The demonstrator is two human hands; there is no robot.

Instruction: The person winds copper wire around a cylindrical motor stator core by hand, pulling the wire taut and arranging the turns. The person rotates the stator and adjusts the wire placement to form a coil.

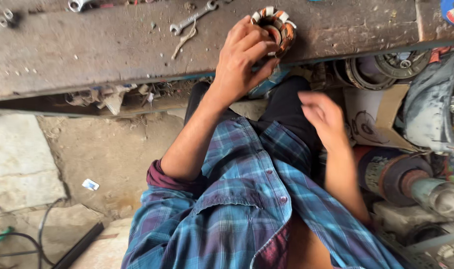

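Beyond the left hand (pixel 244 57), whose fingers grip its rim, a wound stator (pixel 275 27) lies flat on the table (pixel 87 45), bore facing up; right hand (pixel 324 117) loosely spread, blurred.

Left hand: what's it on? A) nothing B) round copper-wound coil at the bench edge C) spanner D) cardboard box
B: the left hand grips the round copper-wound coil on the workbench; the spanner lies apart, untouched, and the right hand is blurred in mid-air, empty.
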